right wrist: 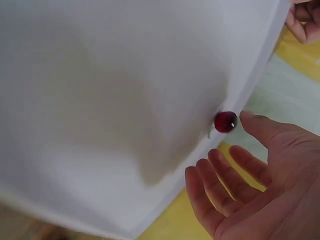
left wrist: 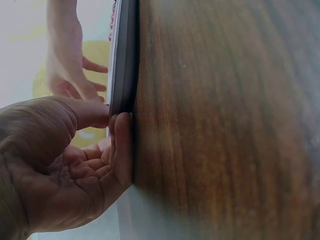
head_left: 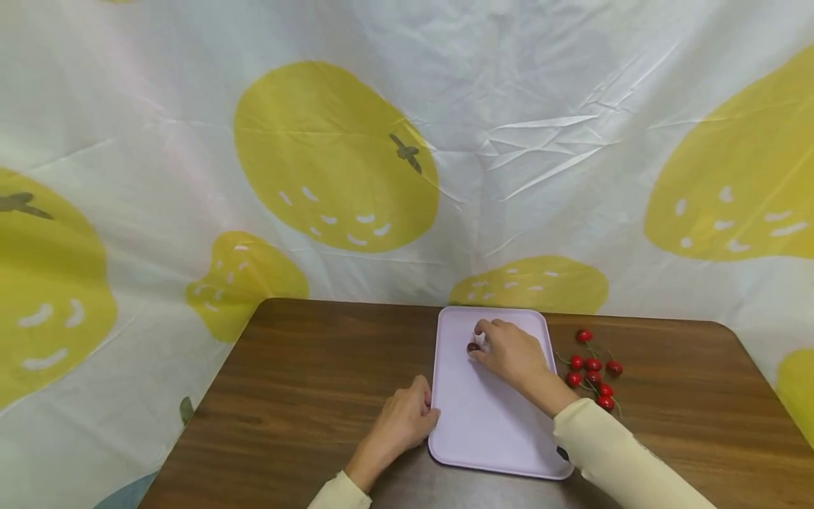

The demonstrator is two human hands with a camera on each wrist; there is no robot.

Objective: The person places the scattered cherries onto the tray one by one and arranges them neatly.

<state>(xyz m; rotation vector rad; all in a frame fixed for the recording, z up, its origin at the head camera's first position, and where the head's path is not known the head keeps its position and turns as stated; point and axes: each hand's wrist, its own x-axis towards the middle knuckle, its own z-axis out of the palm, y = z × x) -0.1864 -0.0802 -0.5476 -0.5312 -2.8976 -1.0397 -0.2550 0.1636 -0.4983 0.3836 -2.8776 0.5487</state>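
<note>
A pale lilac tray (head_left: 490, 417) lies on the wooden table. My left hand (head_left: 402, 417) pinches its left edge; in the left wrist view the thumb (left wrist: 92, 114) is at the upper rim and a fingertip (left wrist: 123, 125) sits at the underside. Over the far part of the tray is my right hand (head_left: 511, 351), its fingers spread and loosely bent. One dark red cherry (right wrist: 225, 122) with a short stem is on the tray, just off the right thumb's tip (right wrist: 247, 116), and no finger wraps round it.
Several red cherries (head_left: 593, 365) with thin green stems lie in a loose group on the table (head_left: 687, 396), right of the tray. Behind the table's far edge hangs a white curtain (head_left: 509, 233) printed with yellow fruit.
</note>
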